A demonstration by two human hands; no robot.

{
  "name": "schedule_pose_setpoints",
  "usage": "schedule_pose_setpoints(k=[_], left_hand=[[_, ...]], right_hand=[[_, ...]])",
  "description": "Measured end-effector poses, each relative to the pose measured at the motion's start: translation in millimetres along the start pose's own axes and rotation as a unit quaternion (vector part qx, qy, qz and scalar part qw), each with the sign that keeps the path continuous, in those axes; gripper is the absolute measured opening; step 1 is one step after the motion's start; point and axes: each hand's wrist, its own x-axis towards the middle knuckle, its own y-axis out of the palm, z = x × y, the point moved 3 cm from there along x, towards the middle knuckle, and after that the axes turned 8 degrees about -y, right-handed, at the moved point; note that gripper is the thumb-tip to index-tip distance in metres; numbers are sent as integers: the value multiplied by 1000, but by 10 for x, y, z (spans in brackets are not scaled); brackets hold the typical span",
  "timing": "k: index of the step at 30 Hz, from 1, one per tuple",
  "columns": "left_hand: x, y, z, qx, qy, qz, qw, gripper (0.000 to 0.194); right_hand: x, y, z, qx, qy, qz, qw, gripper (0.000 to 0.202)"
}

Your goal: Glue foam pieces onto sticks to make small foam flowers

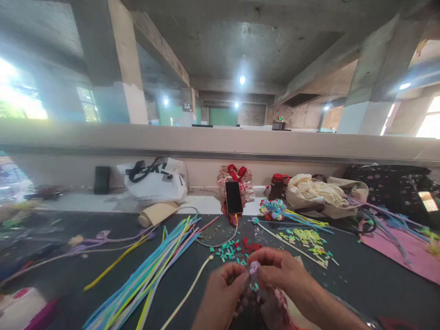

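Observation:
Close together near the bottom centre, my left hand [225, 288] and my right hand [287, 274] are both closed in a pinch. Between them is a small lilac fuzzy cluster [254, 267], which my right thumb and finger grip. The left fingertips meet beside it; what they hold, if anything, is hidden. Beyond the hands lie short cut teal pieces [227, 251] and red pieces [250, 246] of fuzzy stem. A cream fuzzy stem [192, 288] lies to the left, beside a bundle of long blue, yellow and lilac chenille stems [147, 275].
A phone [234, 198] leans upright against a patterned bag [220, 175], with a cable [225, 242] below. Yellow-green cut pieces [305, 238] and a multicoloured fuzzy flower bunch [273, 209] are at right. White bag [154, 185], paper roll [156, 213] and pink sheet [405, 252] lie around.

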Motion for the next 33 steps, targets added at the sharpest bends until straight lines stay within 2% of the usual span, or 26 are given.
schedule_pose_setpoints(k=[5, 8, 11, 16, 19, 22, 28, 33], left_hand=[[2, -42, -45, -18, -8, 28, 999, 27], [-14, -98, -81, -66, -22, 12, 997, 25], [-41, -123, -105, -114, -36, 5, 993, 21], [-39, -128, -132, -143, -40, 27, 989, 14], [-7, -156, -133, -157, -54, 24, 986, 13], [29, -188, -115, -173, -65, 14, 983, 13], [89, -172, -55, -157, -61, 41, 985, 17], [98, -161, -51, -145, -48, 22, 988, 19]], right_hand=[[39, -51, 64, -55, -17, 11, 998, 21], [85, -190, 31, -131, -34, -2, 991, 22], [110, -355, -121, -183, -15, 7, 983, 17], [139, -583, -407, -271, -4, 25, 962, 8], [190, -688, -480, -350, -31, 28, 936, 10], [258, -728, -486, -435, -78, 38, 896, 15], [418, -600, -558, -541, -118, 90, 828, 21], [521, -538, -633, -576, -120, 106, 802, 17]])
